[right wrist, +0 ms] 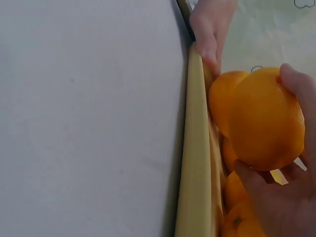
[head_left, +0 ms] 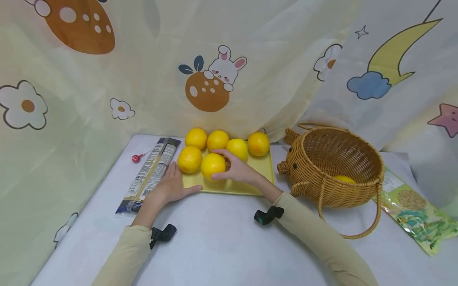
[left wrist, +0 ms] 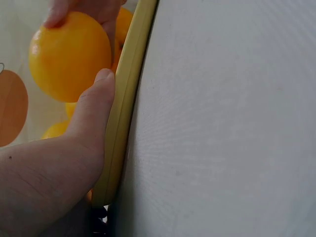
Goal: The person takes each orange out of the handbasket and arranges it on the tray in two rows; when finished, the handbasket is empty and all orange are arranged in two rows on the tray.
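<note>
My right hand (head_left: 237, 169) grips an orange (head_left: 212, 166) with thumb and fingers curled round its side, above the front of a yellow tray (head_left: 262, 169). In the right wrist view the held orange (right wrist: 266, 121) is raised above the other fruit. Against the tray's left front corner rests my left hand (head_left: 171, 186), fingers extended and thumb along the front rim. The left wrist view shows that thumb (left wrist: 96, 101) by the rim, close to the held orange. Several more oranges (head_left: 189, 159) sit on the tray, mostly along its back and left.
Left of the tray lies a long printed packet (head_left: 152, 172), with a red lollipop (head_left: 136, 158) beside it. To the right stands a wicker animal-shaped basket (head_left: 311, 174) with an orange (head_left: 344, 179) inside. A green packet (head_left: 411, 210) lies partly behind the basket. A patterned cloth hangs behind.
</note>
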### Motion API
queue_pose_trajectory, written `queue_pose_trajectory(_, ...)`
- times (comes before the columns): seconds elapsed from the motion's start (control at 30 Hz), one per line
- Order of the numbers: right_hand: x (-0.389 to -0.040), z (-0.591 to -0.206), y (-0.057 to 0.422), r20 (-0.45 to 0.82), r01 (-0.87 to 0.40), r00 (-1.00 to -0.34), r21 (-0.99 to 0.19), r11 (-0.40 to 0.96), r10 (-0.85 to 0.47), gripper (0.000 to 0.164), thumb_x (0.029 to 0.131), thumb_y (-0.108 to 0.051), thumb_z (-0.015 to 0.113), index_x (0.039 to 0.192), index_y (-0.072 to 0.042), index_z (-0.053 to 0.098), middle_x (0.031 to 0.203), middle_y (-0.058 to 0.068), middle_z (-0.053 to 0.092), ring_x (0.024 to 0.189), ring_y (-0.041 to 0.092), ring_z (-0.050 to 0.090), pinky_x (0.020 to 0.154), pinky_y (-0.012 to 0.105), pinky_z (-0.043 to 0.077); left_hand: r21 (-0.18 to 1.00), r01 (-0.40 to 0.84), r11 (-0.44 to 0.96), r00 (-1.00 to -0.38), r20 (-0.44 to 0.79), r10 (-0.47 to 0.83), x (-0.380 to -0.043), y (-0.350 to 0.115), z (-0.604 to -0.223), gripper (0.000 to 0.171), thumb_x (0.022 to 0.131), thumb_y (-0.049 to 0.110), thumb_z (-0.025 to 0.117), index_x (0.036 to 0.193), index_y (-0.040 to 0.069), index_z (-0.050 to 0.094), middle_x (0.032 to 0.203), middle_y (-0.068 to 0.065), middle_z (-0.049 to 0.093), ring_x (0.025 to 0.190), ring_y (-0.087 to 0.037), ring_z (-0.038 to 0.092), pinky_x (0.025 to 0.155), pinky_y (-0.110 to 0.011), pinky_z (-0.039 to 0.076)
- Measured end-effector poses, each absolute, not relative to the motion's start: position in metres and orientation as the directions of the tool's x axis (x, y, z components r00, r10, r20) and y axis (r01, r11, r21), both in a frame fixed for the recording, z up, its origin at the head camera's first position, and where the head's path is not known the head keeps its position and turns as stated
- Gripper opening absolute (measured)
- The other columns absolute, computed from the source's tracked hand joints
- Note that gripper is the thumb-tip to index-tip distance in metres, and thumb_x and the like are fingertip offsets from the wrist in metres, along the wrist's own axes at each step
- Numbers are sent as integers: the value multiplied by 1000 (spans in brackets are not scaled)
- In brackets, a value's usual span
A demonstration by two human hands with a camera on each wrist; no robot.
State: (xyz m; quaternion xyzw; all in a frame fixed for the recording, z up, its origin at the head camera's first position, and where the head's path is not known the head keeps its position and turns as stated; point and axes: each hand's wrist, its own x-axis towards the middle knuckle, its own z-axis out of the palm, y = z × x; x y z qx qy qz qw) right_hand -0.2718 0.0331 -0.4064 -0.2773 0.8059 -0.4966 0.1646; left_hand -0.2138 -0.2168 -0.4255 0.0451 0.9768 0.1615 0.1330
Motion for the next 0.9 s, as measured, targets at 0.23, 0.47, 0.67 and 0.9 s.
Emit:
queue_pose_trajectory(0.23,-284,-408,31,28,-340,-797,-846,410,-604,83,74,-39,82,145,-27,39,149,0,40,133,23,41,115,51,33,316,56,947,-962,-235,135,-216,-218,-427,133,75,86,47,151,-10,-5,158,-34,-8,148,-48,-2,122,-57,8)
queue_pose_trajectory(0.47,-290,-411,25,96,-463,-763,-771,437,-639,88,74,-40,83,145,-15,38,149,4,42,134,22,41,118,46,31,329,40,943,-961,-247,127,-213,-217,-425,132,76,83,49,151,-10,-6,158,-34,-8,148,-49,-2,122,-58,9)
queue_pose_trajectory(0.67,-291,-412,21,143,-524,-760,-712,467,-634,87,73,-39,84,143,-12,39,143,8,42,130,22,41,116,44,34,323,42,945,-961,-244,127,-213,-217,-424,131,76,83,50,151,-11,-5,158,-34,-7,148,-48,-2,122,-58,10)
queue_pose_trajectory(0.9,-291,-411,21,193,-573,-764,-641,510,-616,85,72,-38,85,143,-13,44,139,8,47,126,24,44,112,45,38,322,45,946,-962,-243,128,-214,-216,-426,132,75,85,48,151,-11,-4,158,-35,-7,148,-49,-2,122,-58,8)
